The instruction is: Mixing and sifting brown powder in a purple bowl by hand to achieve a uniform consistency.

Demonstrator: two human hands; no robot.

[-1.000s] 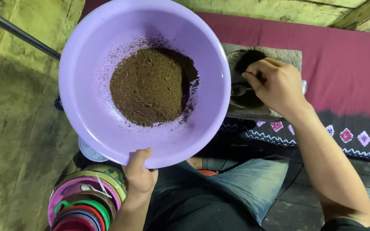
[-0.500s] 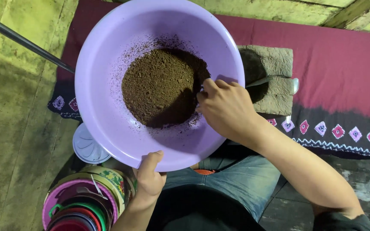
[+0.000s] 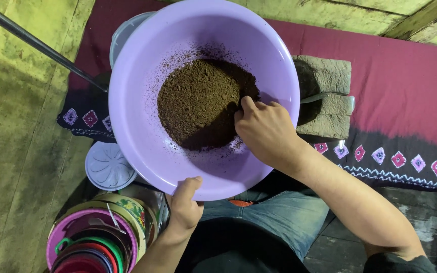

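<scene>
Two hands at one purple bowl.
Left hand grips the rim at 6 o'clock; right hand, fingers curled, digs into brown powder from 4 o'clock.

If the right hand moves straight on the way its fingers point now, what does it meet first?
The right hand points into the brown powder in the purple basin; its fingertips seem to touch the heap already.
</scene>
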